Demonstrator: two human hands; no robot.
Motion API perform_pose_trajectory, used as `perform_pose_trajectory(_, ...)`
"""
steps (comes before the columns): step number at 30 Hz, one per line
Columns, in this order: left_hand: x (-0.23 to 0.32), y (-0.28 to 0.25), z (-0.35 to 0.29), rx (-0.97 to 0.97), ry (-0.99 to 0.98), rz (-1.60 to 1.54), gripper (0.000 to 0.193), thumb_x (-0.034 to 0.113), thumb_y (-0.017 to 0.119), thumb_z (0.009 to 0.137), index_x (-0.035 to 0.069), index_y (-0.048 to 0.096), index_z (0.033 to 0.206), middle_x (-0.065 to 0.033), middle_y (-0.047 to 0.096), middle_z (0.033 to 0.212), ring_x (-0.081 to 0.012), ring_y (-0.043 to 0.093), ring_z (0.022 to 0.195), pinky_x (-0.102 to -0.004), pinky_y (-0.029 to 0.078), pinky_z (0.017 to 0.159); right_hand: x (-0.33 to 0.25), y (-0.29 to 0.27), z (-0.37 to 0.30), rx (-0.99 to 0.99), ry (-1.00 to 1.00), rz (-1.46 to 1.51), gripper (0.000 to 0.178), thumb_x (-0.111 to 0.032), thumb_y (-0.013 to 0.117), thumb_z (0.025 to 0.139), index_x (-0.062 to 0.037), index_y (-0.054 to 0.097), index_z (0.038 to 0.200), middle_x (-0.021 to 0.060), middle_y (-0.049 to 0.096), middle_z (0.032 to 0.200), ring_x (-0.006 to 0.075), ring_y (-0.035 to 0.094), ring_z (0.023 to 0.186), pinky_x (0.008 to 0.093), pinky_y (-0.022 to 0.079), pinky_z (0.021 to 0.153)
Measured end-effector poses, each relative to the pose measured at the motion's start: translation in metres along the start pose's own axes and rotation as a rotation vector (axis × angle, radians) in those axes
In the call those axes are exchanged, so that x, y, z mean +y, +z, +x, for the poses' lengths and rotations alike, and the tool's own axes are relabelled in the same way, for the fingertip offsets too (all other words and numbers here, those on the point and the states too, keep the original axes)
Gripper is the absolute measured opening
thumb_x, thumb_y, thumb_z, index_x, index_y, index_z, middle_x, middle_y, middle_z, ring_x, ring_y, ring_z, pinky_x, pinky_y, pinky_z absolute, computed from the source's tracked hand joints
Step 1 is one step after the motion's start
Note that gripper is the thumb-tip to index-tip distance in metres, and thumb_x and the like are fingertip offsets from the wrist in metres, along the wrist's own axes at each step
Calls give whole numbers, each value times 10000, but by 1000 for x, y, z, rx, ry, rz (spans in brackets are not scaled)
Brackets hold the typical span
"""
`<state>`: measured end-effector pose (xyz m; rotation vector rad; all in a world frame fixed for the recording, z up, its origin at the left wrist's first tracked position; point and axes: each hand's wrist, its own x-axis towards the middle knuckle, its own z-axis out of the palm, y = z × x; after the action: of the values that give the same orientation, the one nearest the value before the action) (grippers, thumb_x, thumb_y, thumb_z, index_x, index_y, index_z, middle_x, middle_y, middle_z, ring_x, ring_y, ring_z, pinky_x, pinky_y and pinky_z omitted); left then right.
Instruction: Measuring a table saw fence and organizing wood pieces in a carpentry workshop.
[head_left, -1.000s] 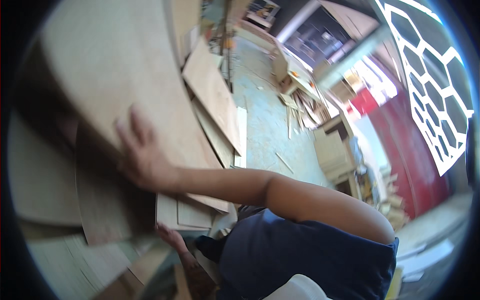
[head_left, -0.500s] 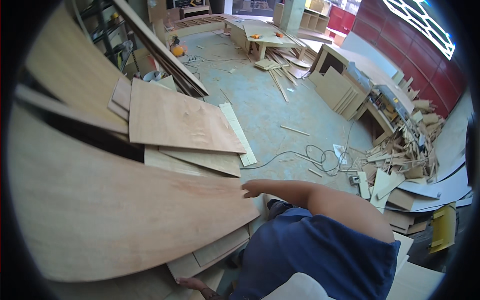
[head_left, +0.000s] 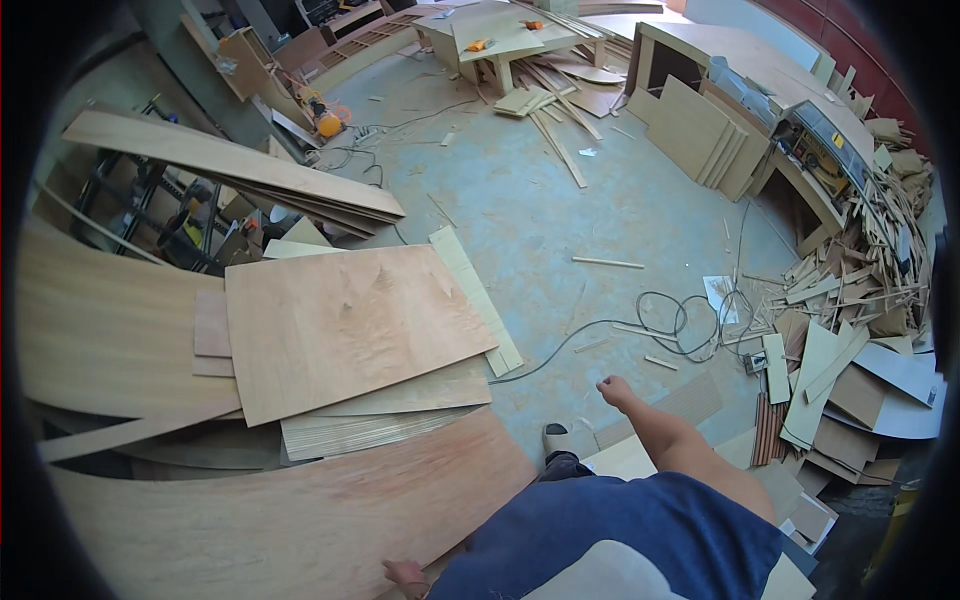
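Your left hand (head_left: pixel 407 573) sits at the lower edge of a big reddish-brown plywood sheet (head_left: pixel 300 520); fingers mostly hidden, can't tell if they're clamped on it. The sheet is wide, thin, grain running lengthwise, lying flat just above those fingers. Your right hand (head_left: pixel 615 390) hangs over the floor (head_left: pixel 540 200), fingers curled loosely together, holding nothing. Past the sheet: a lighter plywood panel (head_left: pixel 345 325) atop stacked boards. Right of the right fingers: a coiled cable (head_left: pixel 690 325) and a scrap wood pile (head_left: pixel 850 290).
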<state>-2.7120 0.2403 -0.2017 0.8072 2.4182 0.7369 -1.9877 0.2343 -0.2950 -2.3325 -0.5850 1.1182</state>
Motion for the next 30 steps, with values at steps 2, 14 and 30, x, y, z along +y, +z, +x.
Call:
perform_pose_trajectory(2, 50, 9, 14, -98, -5, -111, 590, 491, 482, 999, 103, 353, 1423, -186, 517, 1327, -356, 549, 1203, -490, 481, 900, 27, -7, 17, -23, 66, 24, 410, -341, 656, 860, 34, 703, 1020, 201, 714, 922, 308, 687, 882, 420, 528, 783)
perform_pose_trajectory(14, 382, 79, 80, -342, 99, -570, 537, 344, 514, 995, 56, 399, 1434, -171, 501, 1378, -314, 533, 1229, -425, 436, 1028, 171, -45, -29, 227, 489, 698, 302, -320, 585, 939, -65, 633, 1092, 59, 626, 773, 154, 572, 588, 293, 400, 452)
perform_pose_trajectory(30, 551, 529, -195, -1560, 770, 652, 330, 289, 566, 989, 27, 641, 1176, -62, 688, 948, -137, 656, 850, -280, 510, 701, 214, -62, -82, 596, 1068, 1055, 350, -362, 566, 959, -75, 578, 1159, 102, 620, 830, 173, 560, 609, 348, 418, 498)
